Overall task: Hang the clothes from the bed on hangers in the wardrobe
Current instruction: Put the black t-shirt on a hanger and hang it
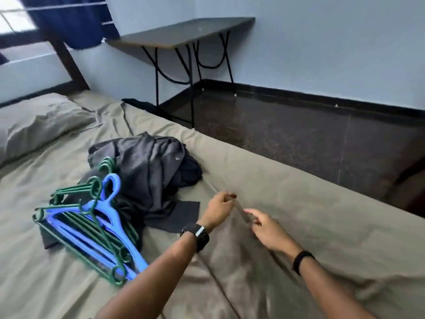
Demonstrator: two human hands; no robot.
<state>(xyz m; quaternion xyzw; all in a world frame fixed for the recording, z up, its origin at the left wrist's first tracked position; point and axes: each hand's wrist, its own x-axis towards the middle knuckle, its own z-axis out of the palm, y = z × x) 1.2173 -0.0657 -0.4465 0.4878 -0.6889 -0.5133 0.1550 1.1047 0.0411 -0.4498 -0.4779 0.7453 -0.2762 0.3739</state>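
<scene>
Both hands are pinching a raised fold of the olive bedsheet [287, 187]: the left hand [218, 209] is gripping its far end, the right hand [268, 230] its near end. Just left, dark clothes [147, 173] are lying heaped on the bed, with blue and green hangers [92, 233] piled against their near-left side.

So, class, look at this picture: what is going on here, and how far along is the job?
A person leans over a bed. Both hands, left and right, pinch a thin strip or fold along a crease in the sheet; what it is cannot be told. A heap of dark clothes lies on the bed, untouched. Blue and green hangers are stacked partly on it, all bare. Nothing is hung yet, and no wardrobe is in view.
</scene>
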